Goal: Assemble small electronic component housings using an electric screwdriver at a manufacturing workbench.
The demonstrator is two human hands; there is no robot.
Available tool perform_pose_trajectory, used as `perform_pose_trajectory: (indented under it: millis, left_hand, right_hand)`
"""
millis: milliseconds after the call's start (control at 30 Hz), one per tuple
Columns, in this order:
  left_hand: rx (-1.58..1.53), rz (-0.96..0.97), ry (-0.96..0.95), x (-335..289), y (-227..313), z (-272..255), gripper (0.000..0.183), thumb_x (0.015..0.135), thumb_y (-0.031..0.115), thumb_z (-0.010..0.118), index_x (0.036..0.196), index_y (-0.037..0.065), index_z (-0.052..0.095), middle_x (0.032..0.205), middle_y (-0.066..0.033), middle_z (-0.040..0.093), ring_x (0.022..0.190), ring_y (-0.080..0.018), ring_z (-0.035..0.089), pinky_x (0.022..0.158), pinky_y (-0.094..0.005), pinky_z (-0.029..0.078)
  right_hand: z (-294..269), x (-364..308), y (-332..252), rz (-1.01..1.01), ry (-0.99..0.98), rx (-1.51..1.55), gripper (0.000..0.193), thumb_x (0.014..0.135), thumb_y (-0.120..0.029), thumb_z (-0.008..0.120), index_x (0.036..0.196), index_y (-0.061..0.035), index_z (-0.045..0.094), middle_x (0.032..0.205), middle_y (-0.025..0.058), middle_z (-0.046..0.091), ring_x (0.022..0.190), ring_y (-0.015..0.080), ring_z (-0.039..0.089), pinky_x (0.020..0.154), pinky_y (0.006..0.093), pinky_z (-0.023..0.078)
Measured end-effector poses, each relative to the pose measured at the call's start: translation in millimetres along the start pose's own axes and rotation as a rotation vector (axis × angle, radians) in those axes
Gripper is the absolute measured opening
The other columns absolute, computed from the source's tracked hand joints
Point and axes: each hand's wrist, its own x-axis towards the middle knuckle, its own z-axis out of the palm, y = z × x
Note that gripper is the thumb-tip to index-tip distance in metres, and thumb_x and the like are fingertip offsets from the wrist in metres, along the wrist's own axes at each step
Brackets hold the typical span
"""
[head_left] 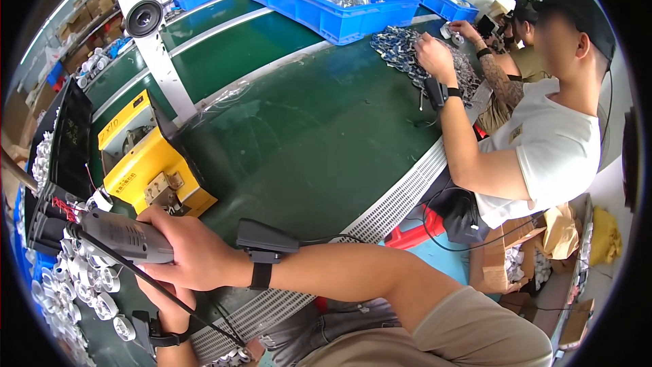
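Observation:
My right hand (197, 251) is wrapped around a grey power tool (125, 236) with vent slots, its black front end pointing left. A black cord (153, 282) runs from the tool down past my wrists. My left hand (166, 299) is just below the tool, partly covered by it and by my right hand; its fingers are hidden. Each wrist wears a black strapped device. Heaped beside my left hand are small white round parts (88, 278). Red wires (66, 208) and a small white part (102, 200) show beyond the tool.
Past my hands stands a yellow machine (129, 183), with a dark upright panel (73, 139) to its left. A white post (159, 61) rises behind. Blue bins (326, 20) stand farther back. At right, a co-worker (543, 136) handles a pile of small metal parts (397, 49).

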Motion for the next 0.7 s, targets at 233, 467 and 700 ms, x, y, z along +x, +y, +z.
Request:
perform_pose_trajectory:
  millis: [233, 467, 700]
  left_hand:
    - [-0.148, -0.055, 0.190, 15.9, 21.2, 16.3, 0.044, 0.089, 0.015, 0.058, 0.125, -0.004, 0.041, 0.117, -0.0152, 0.053, 0.104, -0.0236, 0.057, 0.088, -0.0344, 0.046]
    - [0.309, 0.235, 0.162, 18.9, 23.2, 7.5, 0.043, 0.091, 0.018, 0.053, 0.127, -0.003, 0.041, 0.118, -0.0157, 0.054, 0.105, -0.0251, 0.056, 0.091, -0.0371, 0.045]
    - [0.039, 0.167, 0.236, 16.5, 19.7, 17.5, 0.041, 0.089, 0.017, 0.057, 0.121, -0.006, 0.043, 0.110, -0.0177, 0.056, 0.100, -0.0250, 0.058, 0.085, -0.0361, 0.047]
  right_hand:
    - [-0.6, 0.3, -0.2, -0.018, 0.014, 0.009, 0.044, 0.077, -0.021, 0.069, 0.108, -0.0025, 0.045, 0.085, 0.0191, 0.061, 0.080, 0.0394, 0.061, 0.068, 0.0429, 0.046]
    - [-4.3, 1.9, 1.7, 0.000, -0.033, -0.017, 0.045, 0.076, -0.020, 0.069, 0.109, -0.0030, 0.045, 0.087, 0.0182, 0.062, 0.080, 0.0375, 0.063, 0.068, 0.0390, 0.048]
    - [1.2, 1.5, 0.6, -0.044, 0.057, -0.017, 0.042, 0.076, -0.020, 0.069, 0.105, -0.0017, 0.046, 0.080, 0.0193, 0.061, 0.075, 0.0397, 0.061, 0.066, 0.0424, 0.047]
